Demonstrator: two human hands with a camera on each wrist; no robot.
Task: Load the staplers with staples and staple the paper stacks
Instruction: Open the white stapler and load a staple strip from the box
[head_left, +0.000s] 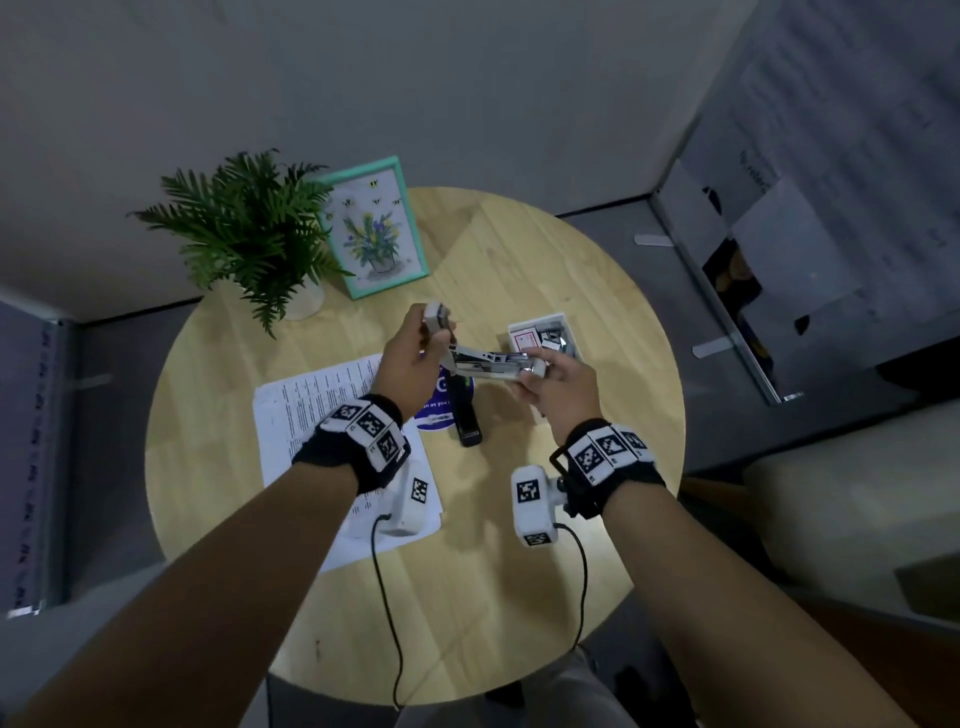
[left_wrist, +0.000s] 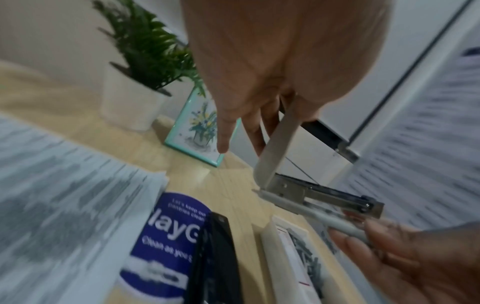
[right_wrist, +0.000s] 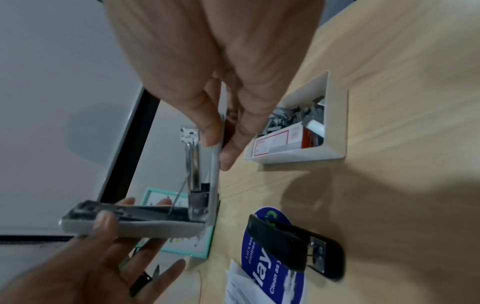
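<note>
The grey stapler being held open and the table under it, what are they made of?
The grey stapler: its cover looks like matt plastic, the inner rail shiny metal, judging by the glints. The table looks like pale wood, with grain and plank seams, perhaps a veneer.

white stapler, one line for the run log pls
white stapler: hinged open, held above table | left hand: grips lid | right hand: grips base | black stapler: on table | staples: not yet loaded

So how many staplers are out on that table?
2. A pale stapler, swung open, is held above the table by both hands. A black stapler lies shut on the table, partly on a blue round sticker.
</note>
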